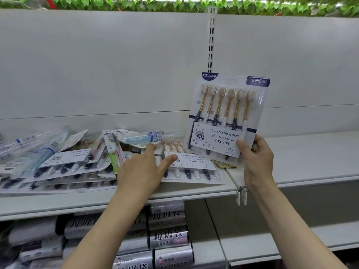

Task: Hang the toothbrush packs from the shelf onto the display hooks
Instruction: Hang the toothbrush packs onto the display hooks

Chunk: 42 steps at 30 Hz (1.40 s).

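Note:
My right hand (256, 162) grips the bottom right corner of a six-brush toothbrush pack (227, 113), held upright in front of the white back panel. My left hand (143, 169) hovers with fingers spread over another pack of the same kind (191, 167), which lies flat on the white shelf (174, 193); the thumb touches its label. A loose pile of assorted toothbrush packs (58, 158) covers the left part of the shelf. No display hooks are in view.
A slotted upright rail (211, 41) runs up the back panel behind the held pack. The shelf section to the right (310, 158) is bare. Silver rolls with printed labels (167, 233) fill the lower shelf. Green leaf trim (174, 3) lines the top.

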Each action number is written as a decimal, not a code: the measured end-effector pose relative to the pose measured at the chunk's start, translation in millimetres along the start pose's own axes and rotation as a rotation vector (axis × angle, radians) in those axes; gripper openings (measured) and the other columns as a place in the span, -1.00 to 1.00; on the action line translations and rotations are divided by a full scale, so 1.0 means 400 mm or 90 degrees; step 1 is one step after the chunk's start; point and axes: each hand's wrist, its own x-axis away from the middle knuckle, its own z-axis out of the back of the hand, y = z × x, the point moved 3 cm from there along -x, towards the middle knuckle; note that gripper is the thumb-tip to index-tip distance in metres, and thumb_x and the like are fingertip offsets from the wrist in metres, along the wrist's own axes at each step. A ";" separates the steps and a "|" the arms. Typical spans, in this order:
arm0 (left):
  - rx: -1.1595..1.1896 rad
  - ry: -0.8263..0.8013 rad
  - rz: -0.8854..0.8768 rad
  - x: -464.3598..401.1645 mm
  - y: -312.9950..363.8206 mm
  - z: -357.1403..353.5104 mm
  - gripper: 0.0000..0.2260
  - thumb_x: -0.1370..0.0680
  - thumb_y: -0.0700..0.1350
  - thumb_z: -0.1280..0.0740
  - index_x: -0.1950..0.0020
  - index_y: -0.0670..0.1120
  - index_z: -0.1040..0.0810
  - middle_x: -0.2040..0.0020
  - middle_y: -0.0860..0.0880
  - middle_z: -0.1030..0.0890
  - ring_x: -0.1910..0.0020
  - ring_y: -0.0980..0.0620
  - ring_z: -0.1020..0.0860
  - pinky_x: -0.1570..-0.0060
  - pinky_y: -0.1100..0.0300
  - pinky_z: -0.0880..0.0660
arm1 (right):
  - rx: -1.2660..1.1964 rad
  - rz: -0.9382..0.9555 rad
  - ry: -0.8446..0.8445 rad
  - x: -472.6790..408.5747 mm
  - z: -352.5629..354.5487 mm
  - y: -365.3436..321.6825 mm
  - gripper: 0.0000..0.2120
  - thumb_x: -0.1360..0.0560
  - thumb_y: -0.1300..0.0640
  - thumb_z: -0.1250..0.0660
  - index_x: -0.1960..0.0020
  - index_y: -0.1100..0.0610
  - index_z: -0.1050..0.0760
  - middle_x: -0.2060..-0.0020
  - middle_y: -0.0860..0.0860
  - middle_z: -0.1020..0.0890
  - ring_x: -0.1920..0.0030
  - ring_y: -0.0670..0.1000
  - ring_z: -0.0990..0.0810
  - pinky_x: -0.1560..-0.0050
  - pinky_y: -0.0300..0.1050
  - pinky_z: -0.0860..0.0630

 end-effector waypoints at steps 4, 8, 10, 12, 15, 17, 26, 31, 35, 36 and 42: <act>0.082 -0.006 0.047 0.003 0.023 -0.015 -0.19 -0.43 0.51 -0.08 -0.47 -0.03 -0.28 -0.05 -0.12 -0.65 -0.10 -0.18 -0.59 0.07 0.02 -0.49 | -0.012 0.003 -0.011 0.012 -0.012 -0.005 -0.79 -0.56 0.33 -0.36 -0.16 0.15 -0.51 0.06 -0.01 -0.69 0.14 -0.17 -0.70 0.23 -0.31 -0.60; 0.251 -0.031 0.107 -0.004 0.027 -0.030 -0.18 -0.35 0.41 -0.39 -0.45 -0.01 -0.27 -0.06 -0.08 -0.64 -0.05 -0.18 -0.61 -0.03 0.04 -0.53 | 0.002 0.011 -0.019 0.015 -0.015 -0.009 -0.77 -0.54 0.32 -0.40 -0.16 0.13 -0.52 0.01 0.02 -0.69 0.04 -0.09 -0.70 0.11 -0.27 -0.61; 0.349 -0.009 0.088 -0.017 0.031 -0.020 -0.30 -0.33 0.32 -0.48 -0.36 0.06 -0.37 -0.07 0.02 -0.63 0.04 -0.07 -0.64 -0.11 0.01 -0.56 | 0.004 0.014 -0.023 0.014 -0.015 -0.012 -0.77 -0.53 0.30 -0.41 -0.14 0.08 -0.53 0.00 0.01 -0.70 -0.01 -0.05 -0.70 0.05 -0.21 -0.62; 0.408 0.035 0.044 -0.031 0.040 0.009 -0.54 -0.37 0.20 -0.52 -0.20 0.09 -0.53 -0.01 0.12 -0.60 0.17 0.04 -0.66 -0.08 0.01 -0.59 | 0.002 0.019 -0.025 0.014 -0.015 -0.023 -0.78 -0.53 0.29 -0.41 -0.12 0.06 -0.53 0.01 -0.01 -0.71 -0.02 -0.04 -0.70 0.04 -0.20 -0.63; 0.468 0.131 0.002 -0.062 0.047 0.073 -0.79 -0.41 0.13 -0.51 0.03 0.09 -0.67 0.18 0.27 -0.57 0.39 0.06 -0.65 0.09 0.01 -0.64 | -0.018 0.031 -0.019 0.011 -0.014 -0.043 -0.78 -0.53 0.30 -0.40 -0.11 0.07 -0.53 0.05 -0.05 -0.72 0.01 -0.07 -0.70 0.04 -0.19 -0.64; 0.520 0.197 -0.003 -0.081 0.045 0.105 -0.80 -0.39 0.18 -0.51 0.12 0.09 -0.68 0.27 0.19 -0.61 0.36 0.03 -0.64 0.17 -0.05 -0.63 | -0.028 0.040 -0.015 0.007 -0.013 -0.055 -0.77 -0.54 0.31 -0.39 -0.14 0.10 -0.53 0.07 -0.06 -0.72 0.01 -0.07 -0.70 0.02 -0.18 -0.64; 0.441 0.171 0.058 -0.069 0.014 0.079 -0.64 -0.37 0.24 -0.50 0.24 -0.02 -0.52 0.24 0.04 -0.60 0.17 0.02 -0.58 0.18 0.08 -0.49 | -0.018 0.027 -0.035 0.015 -0.023 -0.047 -0.77 -0.53 0.29 -0.41 -0.13 0.06 -0.53 -0.01 0.01 -0.72 -0.09 0.07 -0.70 -0.10 0.18 -0.63; 0.411 0.066 0.117 -0.072 -0.009 0.034 -0.55 -0.35 0.22 -0.53 0.14 -0.08 -0.43 0.25 0.01 -0.53 0.24 0.00 -0.48 0.27 0.09 -0.34 | -0.003 0.013 -0.049 0.019 -0.030 -0.038 -0.77 -0.53 0.27 -0.42 -0.15 0.08 -0.54 -0.06 0.08 -0.70 -0.12 0.13 -0.69 -0.11 0.33 -0.60; 0.422 0.008 0.122 -0.082 -0.011 0.000 -0.52 -0.34 0.16 -0.56 -0.03 -0.07 -0.43 0.11 0.01 -0.55 0.14 0.01 -0.53 0.17 0.09 -0.42 | 0.003 0.026 -0.056 0.025 -0.043 -0.043 -0.78 -0.54 0.29 -0.41 -0.10 0.04 -0.54 0.00 0.00 -0.71 -0.05 0.01 -0.70 -0.01 -0.02 -0.67; 0.444 0.001 0.122 -0.079 -0.010 -0.010 -0.52 -0.35 0.15 -0.56 -0.06 -0.05 -0.44 0.09 0.01 -0.57 0.15 0.00 -0.57 0.17 0.09 -0.48 | 0.003 0.031 -0.055 0.029 -0.045 -0.044 -0.78 -0.54 0.30 -0.41 -0.09 0.03 -0.54 0.02 -0.01 -0.70 -0.02 -0.03 -0.70 0.02 -0.09 -0.67; 0.514 0.039 0.109 -0.060 -0.018 -0.042 -0.53 -0.36 0.15 -0.56 -0.15 0.04 -0.48 0.11 0.03 -0.64 0.16 0.14 -0.60 0.26 0.31 -0.43 | 0.008 0.034 -0.037 0.039 -0.048 -0.046 -0.77 -0.53 0.33 -0.40 -0.10 0.07 -0.53 0.05 -0.03 -0.70 0.05 -0.10 -0.70 0.05 -0.21 -0.63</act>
